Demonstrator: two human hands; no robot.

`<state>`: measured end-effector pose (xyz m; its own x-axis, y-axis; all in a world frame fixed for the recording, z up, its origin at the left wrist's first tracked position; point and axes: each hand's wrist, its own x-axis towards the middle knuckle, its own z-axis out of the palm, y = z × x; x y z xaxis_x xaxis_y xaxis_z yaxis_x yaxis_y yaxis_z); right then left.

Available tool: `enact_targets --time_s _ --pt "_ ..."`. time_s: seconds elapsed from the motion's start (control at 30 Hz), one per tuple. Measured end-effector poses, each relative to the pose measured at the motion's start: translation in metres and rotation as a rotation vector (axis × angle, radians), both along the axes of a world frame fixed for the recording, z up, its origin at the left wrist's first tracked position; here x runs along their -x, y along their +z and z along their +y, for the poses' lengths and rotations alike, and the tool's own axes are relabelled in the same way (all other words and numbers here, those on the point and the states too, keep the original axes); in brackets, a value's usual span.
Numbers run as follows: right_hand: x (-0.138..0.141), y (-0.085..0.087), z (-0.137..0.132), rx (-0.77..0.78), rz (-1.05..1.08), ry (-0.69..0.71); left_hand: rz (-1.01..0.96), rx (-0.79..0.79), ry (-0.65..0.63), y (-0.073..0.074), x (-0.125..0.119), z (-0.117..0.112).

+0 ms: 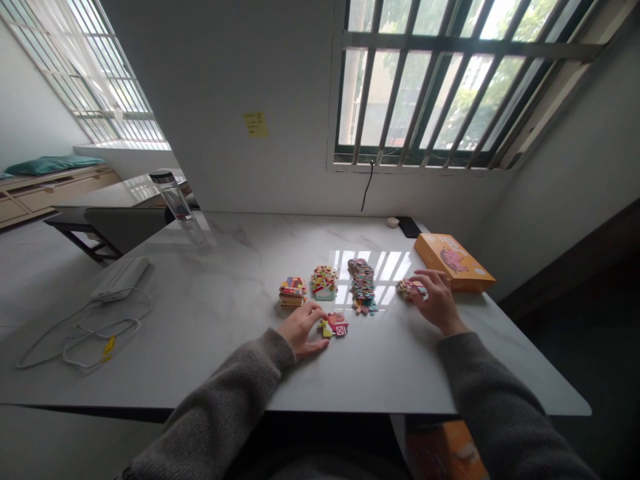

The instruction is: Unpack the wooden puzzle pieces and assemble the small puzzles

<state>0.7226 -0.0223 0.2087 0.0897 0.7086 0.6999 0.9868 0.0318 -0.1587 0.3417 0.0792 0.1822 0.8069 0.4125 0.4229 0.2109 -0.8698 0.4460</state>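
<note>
My left hand (303, 328) rests on the white marble table (210, 313), fingers curled, thumb and fingertips touching a small joined group of colourful puzzle pieces (336, 325). My right hand (437, 299) lies further right, fingers bent over a small pile of puzzle pieces (407, 288) beside the orange puzzle box (453, 261). Behind the hands stand three stacks of pieces: a low stack (293, 291), a middle stack (325, 282) and a tall spilling stack (362, 285).
A clear water bottle (176, 203) stands at the back left. A white adapter with a coiled cable (107, 303) lies on the left. A dark phone (409, 227) and a small white object sit by the wall. Another orange box (445, 453) shows below the table edge.
</note>
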Motion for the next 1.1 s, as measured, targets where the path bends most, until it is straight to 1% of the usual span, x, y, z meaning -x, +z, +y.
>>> enact_targets --time_s 0.07,0.17,0.23,0.33,0.43,0.53,0.63,0.73,0.87,0.97,1.03,1.1 --pt "0.030 0.004 0.003 0.029 -0.033 0.098 0.028 0.000 0.010 0.000 -0.002 0.000" --pt "0.079 0.008 0.006 0.090 -0.062 0.300 0.044 0.003 0.020 0.001 -0.003 -0.001" --pt "0.106 0.009 0.006 0.141 -0.056 0.426 0.023 -0.008 0.019 0.003 -0.002 -0.002" --pt "0.133 0.010 0.005 0.193 -0.007 0.561 -0.042 -0.093 0.028 0.007 0.000 -0.003" --pt "0.147 0.013 0.002 0.223 0.061 0.648 -0.115 -0.216 0.046 0.010 0.002 -0.005" --pt "0.151 0.017 -0.001 0.226 0.077 0.693 -0.189 -0.264 0.057 0.012 0.003 -0.006" --pt "0.152 0.016 0.000 0.217 0.059 0.708 -0.217 -0.250 0.049 0.013 0.002 -0.007" --pt "0.151 0.011 0.001 0.205 0.034 0.699 -0.225 -0.216 0.021 0.012 0.001 -0.007" --pt "0.147 0.009 0.003 0.164 0.021 0.665 -0.211 -0.119 -0.009 0.009 0.001 -0.005" --pt "0.130 0.013 0.004 0.112 0.060 0.613 -0.096 -0.120 0.024 0.005 0.001 -0.003" --pt "0.109 0.017 0.004 0.071 0.078 0.532 0.010 -0.136 0.040 0.004 0.000 -0.002" --pt "0.080 0.019 0.003 0.037 0.076 0.418 0.100 -0.122 0.043 0.004 0.000 -0.003"
